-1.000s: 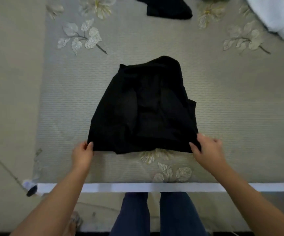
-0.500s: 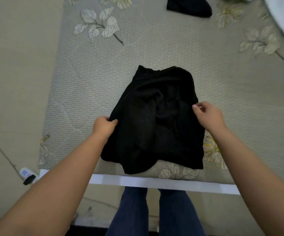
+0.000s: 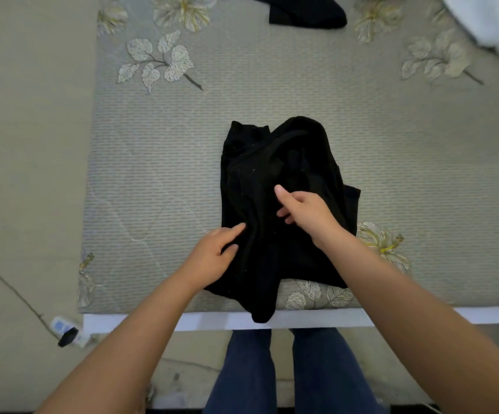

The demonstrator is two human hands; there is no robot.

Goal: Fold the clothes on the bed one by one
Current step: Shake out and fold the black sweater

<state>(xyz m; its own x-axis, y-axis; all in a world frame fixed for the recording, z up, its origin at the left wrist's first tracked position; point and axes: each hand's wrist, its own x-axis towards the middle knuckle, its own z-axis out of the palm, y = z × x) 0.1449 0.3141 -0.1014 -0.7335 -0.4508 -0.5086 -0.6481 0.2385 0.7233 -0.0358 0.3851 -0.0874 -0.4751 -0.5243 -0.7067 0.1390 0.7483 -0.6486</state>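
A black garment (image 3: 287,174) lies bunched and partly folded on the bed (image 3: 152,174), near its front edge. One black corner hangs over the white bed frame (image 3: 317,319). My left hand (image 3: 212,258) pinches the garment's lower left edge between thumb and fingers. My right hand (image 3: 305,210) rests over the middle of the garment, thumb pointing up-left and fingers curled around a fold of the fabric.
Another black garment (image 3: 305,11) lies at the far edge of the bed, and a white cloth (image 3: 490,22) sits at the top right. A small white and black object (image 3: 67,331) lies on the floor by the bed's left corner. My legs stand against the frame.
Both hands moved from the garment's near corners to its sides, then inward. The right hand now sits over the middle. The garment has become narrower and slid toward the frame.
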